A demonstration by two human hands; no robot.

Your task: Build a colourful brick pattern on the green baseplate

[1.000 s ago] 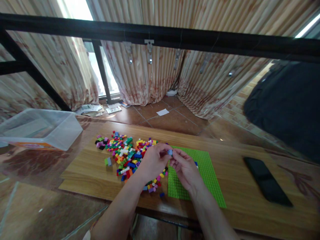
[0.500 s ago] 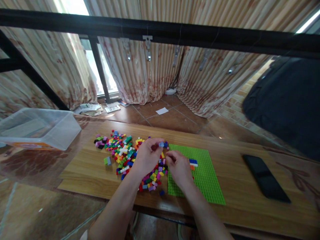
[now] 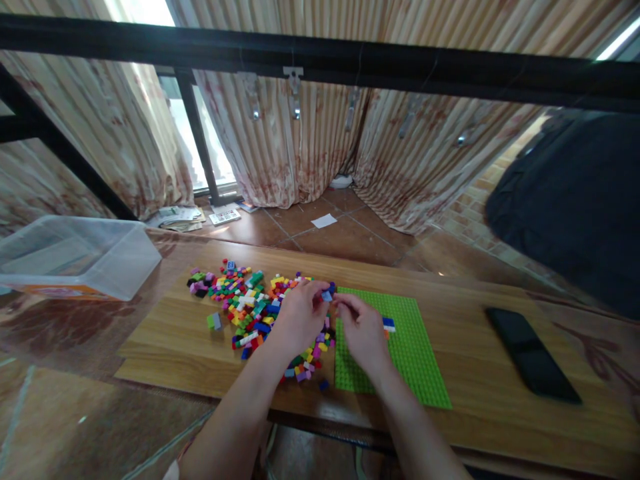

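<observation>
My left hand (image 3: 303, 319) is closed in a pinch on a small light blue brick (image 3: 327, 295), above the right part of a pile of loose toy bricks (image 3: 255, 308). Close beside it, my right hand (image 3: 364, 333) has its thumb and fingers pressed together near that brick; whatever they hold is too small to make out. Beneath the right hand lies a green studded baseplate (image 3: 417, 360). On it sit blue and white bricks (image 3: 389, 325) with a bit of orange below, partly hidden by that hand.
A black phone (image 3: 533, 357) lies on the right of the wooden table (image 3: 180, 340). A clear plastic bin (image 3: 135, 267) stands at the left. One green and grey brick piece (image 3: 214, 321) lies apart from the pile. A dark bar (image 3: 320, 60) crosses above.
My left hand and the light blue brick have shifted slightly down and right. My right fingertips have risen a little, and the two hands are now closer together.
</observation>
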